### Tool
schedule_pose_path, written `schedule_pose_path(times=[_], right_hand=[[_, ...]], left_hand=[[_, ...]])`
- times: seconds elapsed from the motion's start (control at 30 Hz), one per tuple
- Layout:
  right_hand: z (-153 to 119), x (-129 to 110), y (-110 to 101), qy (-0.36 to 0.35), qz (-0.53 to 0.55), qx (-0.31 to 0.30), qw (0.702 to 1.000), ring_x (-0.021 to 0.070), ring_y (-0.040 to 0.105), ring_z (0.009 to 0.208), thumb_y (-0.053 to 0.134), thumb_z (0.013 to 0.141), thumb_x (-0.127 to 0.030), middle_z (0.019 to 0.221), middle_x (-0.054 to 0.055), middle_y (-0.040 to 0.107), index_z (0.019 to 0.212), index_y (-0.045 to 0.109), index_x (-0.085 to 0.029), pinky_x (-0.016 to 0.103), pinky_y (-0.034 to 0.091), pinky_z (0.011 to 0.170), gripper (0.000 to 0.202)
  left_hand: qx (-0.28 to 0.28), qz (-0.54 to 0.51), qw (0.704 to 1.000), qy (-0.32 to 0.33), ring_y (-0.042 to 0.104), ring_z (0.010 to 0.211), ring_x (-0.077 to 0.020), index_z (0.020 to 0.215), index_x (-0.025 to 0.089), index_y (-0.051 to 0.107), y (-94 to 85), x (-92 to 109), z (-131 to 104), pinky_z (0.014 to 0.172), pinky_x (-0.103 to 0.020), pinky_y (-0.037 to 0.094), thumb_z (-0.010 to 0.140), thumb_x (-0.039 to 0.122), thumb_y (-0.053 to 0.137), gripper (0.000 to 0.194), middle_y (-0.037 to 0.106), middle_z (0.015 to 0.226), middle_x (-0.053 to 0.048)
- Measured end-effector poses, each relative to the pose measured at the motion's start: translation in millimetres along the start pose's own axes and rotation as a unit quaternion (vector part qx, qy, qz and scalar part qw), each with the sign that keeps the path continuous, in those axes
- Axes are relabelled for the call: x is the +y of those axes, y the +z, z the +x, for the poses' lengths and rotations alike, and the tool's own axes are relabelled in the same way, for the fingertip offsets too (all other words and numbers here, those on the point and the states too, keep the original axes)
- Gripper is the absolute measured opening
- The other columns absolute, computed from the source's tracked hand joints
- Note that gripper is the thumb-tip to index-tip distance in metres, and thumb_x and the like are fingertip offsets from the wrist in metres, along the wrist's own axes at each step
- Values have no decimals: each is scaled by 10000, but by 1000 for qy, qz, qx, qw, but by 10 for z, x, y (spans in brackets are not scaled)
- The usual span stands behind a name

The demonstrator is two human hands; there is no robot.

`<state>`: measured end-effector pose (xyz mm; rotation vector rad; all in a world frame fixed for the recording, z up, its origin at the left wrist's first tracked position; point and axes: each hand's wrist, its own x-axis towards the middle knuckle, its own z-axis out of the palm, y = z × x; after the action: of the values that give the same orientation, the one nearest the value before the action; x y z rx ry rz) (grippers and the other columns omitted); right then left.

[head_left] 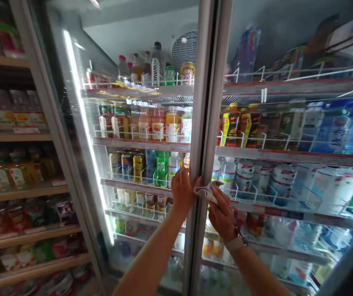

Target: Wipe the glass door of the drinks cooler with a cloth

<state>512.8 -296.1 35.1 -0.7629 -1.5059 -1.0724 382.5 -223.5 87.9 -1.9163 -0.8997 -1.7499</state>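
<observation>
A tall glass-door drinks fridge stands in front of me, its two metal door frames (205, 123) meeting in the middle. Against the left door's edge rests my left hand (183, 190), its fingers curled at the frame; what they hold, if anything, is hidden. My right hand (221, 211) pinches a pale folded cloth (207, 191) at the right door's frame. One end of the cloth lies across the frame close to my left fingers. A watch (240, 240) is on my right wrist.
Behind the glass, wire-fronted shelves (142, 144) hold rows of bottles and cans. Open wooden shelves (25, 193) with bottles and packaged goods stand at the left. A dark slanted edge (349, 263) crosses the lower right corner.
</observation>
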Motion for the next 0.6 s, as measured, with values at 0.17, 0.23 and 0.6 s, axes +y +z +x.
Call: schedule_pose_path(times=[0.17,0.23,0.6], right_hand=[[-80,117,-48,32,73,-4,997,274,550,1311,529,896,-19,1506,49,488,1438,478,-349,458,576,964,637],[-117,100,-64,38,102,-8,994,281,530,1330,519,896,-16,1526,51,460,1471,433,-346,475,574,969,668],[-96,2,-355,57,169,13,984,273,498,1358,491,884,7,1555,60,420,1468,448,-288,447,536,1041,655]], left_hand=[[-38,51,994,-91,661,765,-223,1105,200,544,30,171,3,683,-337,485,959,386,513,238,688,862,-57],[-88,55,986,-132,651,685,-213,1112,225,534,-19,215,31,605,-316,459,940,372,542,226,683,800,-27],[-171,34,948,-265,606,705,-185,1003,234,520,-359,517,237,643,-281,409,872,291,597,162,606,751,21]])
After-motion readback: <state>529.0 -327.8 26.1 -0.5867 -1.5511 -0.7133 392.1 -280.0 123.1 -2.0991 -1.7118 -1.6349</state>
